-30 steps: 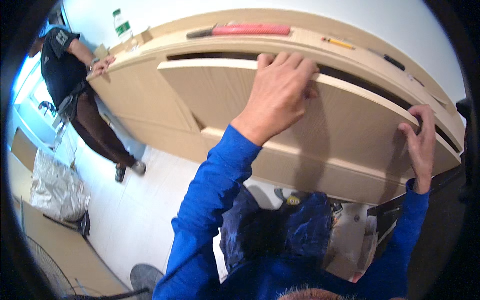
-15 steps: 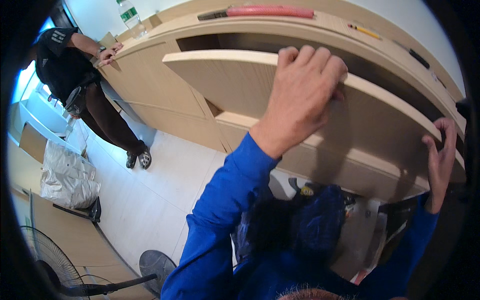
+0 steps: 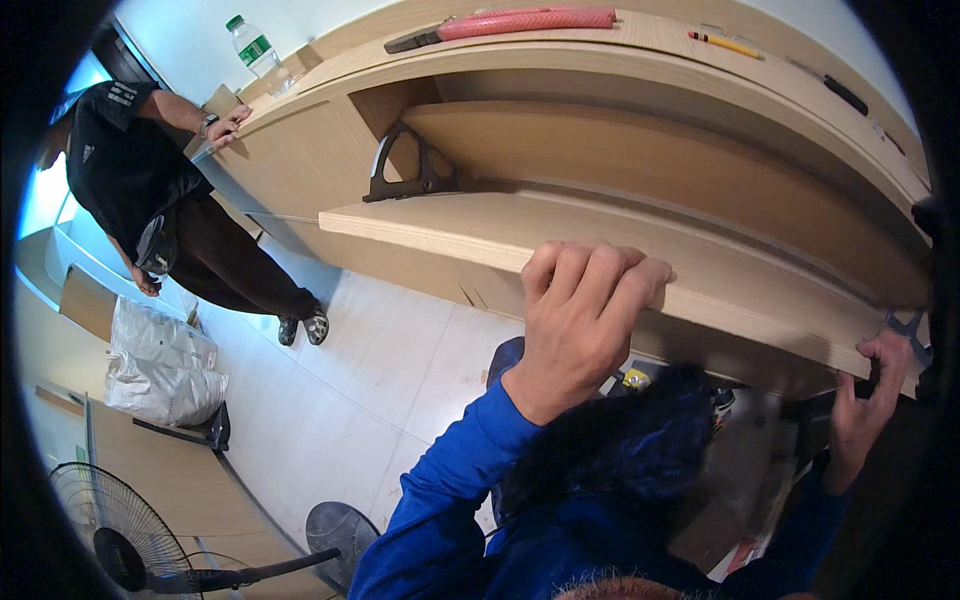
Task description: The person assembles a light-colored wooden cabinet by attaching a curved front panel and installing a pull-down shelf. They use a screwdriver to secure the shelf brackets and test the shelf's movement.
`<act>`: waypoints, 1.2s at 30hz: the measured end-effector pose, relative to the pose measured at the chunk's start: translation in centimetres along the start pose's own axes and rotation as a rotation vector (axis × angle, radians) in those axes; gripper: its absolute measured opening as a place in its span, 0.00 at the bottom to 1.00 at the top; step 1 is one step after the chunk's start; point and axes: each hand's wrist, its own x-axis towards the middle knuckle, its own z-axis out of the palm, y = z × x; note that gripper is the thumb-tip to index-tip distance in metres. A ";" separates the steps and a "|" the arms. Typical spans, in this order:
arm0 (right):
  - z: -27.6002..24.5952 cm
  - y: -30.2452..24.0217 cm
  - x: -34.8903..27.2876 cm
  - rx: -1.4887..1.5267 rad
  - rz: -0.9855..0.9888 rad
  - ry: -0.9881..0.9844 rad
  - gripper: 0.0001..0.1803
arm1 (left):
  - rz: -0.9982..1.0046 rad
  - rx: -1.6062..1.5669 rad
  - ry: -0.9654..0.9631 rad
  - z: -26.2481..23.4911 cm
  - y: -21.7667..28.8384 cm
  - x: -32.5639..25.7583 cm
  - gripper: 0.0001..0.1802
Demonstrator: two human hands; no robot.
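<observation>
A light wood flip-down cabinet door [image 3: 440,237] is tilted outward from a long wooden cabinet. My left hand [image 3: 585,325] is closed over its upper edge near the middle, with the fingers bent over the rim. At the door's right end my right hand [image 3: 868,405] grips the same edge between fingers and thumb. A dark metal hinge bracket [image 3: 410,170] shows inside the opening at the left, and part of another hinge bracket [image 3: 908,330] appears beside my right hand. Behind the door, the cabinet's inner back panel [image 3: 640,150] is in view.
On the cabinet top lie a pink tube-like roll [image 3: 530,22], a pencil [image 3: 725,45] and a black-handled tool [image 3: 845,95]; a water bottle [image 3: 258,55] stands there. A person in dark clothes [image 3: 150,160] leans on the far left end. A white sack [image 3: 165,365] and a fan [image 3: 125,550] stand left.
Both hands have brought the door's upper edge down and outward, so the opening is wider and the left hinge bracket now shows. The view has shifted slightly.
</observation>
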 end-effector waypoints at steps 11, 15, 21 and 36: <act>4.6 1.1 -3.4 -0.066 -0.091 -0.101 0.24 | -0.109 -0.002 -0.039 1.7 -2.2 -5.8 0.23; 5.6 0.3 -3.4 -0.102 -0.089 -0.148 0.25 | -0.145 -0.019 -0.068 1.6 -2.6 -6.6 0.24; 5.5 -0.2 -3.9 -0.124 -0.062 -0.167 0.26 | -0.155 -0.023 -0.050 2.0 -2.6 -7.6 0.23; 6.0 -4.1 7.7 -0.118 -0.661 -0.220 0.17 | -0.238 -0.017 -0.154 3.2 -3.3 -9.4 0.20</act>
